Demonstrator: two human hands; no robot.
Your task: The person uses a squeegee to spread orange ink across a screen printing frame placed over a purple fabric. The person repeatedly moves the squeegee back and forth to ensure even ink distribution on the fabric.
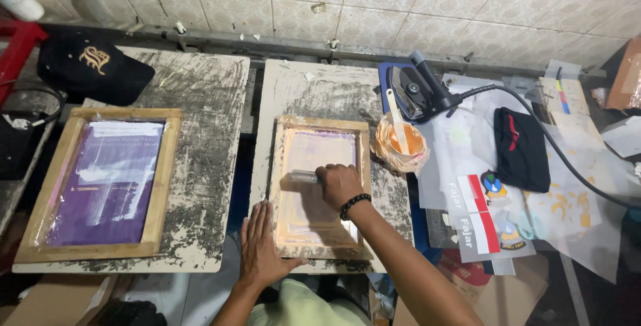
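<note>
The right hand (339,184), a black bead bracelet at its wrist, is closed around a squeegee (304,177) that lies across the mesh of a small wooden-framed printing screen (319,189) with a pale pink and purple mesh. That screen lies flat on a paint-smeared beige table (314,89). The left hand (260,246) is spread flat, fingers wide, holding nothing and pressing down on the frame's near left corner. To the left, on a second smeared board, lies a larger wooden-framed screen with purple mesh (103,182), and behind it a black cap (90,66). Right of the small screen sits a plastic-lined tub of orange ink (402,140) with a white spatula standing in it, near a black clothes iron (417,92).
</note>
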